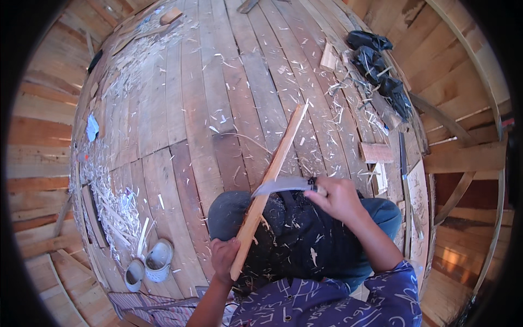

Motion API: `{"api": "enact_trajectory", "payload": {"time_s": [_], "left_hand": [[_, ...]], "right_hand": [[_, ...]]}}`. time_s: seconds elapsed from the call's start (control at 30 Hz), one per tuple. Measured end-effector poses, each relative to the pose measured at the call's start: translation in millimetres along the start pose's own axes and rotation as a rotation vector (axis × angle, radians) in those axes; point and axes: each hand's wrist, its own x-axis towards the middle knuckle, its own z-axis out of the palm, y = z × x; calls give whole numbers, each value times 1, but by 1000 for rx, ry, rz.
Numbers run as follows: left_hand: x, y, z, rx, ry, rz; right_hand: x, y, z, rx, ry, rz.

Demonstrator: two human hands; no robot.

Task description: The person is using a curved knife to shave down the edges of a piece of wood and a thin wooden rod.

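Note:
A long strip of pale wood (280,155) with a darker, bark-like edge slants across my lap, its far end pointing up and away. Near its lower end, my left hand (224,257) is closed around the edge of the strip. My right hand (339,199) grips the handle of a knife (280,186) with a broad, curved blade. The blade lies across the middle of the strip, over my left knee. Dark cloth (310,234) covers my lap, dotted with wood shavings.
Plank floor carries scattered shavings, with a thick heap (117,218) at the left. Pale clogs (158,260) sit at the lower left. Black plastic bags (376,68) lie at the upper right, and wood offcuts (377,153) at the right. Plank walls stand on both sides.

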Motion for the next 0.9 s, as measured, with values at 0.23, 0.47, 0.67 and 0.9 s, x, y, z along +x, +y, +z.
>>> {"api": "enact_trajectory", "payload": {"time_s": [0.23, 0.47, 0.67, 0.9], "left_hand": [[6, -3, 4, -107, 85, 12], [2, -7, 5, -133, 128, 45], [8, -2, 5, -139, 139, 57], [16, 0, 5, -115, 162, 41]], "right_hand": [[15, 15, -1, -170, 180, 53], [-6, -12, 3, -120, 100, -16], [-14, -24, 16, -137, 27, -201], [35, -8, 7, -172, 263, 98]]}}
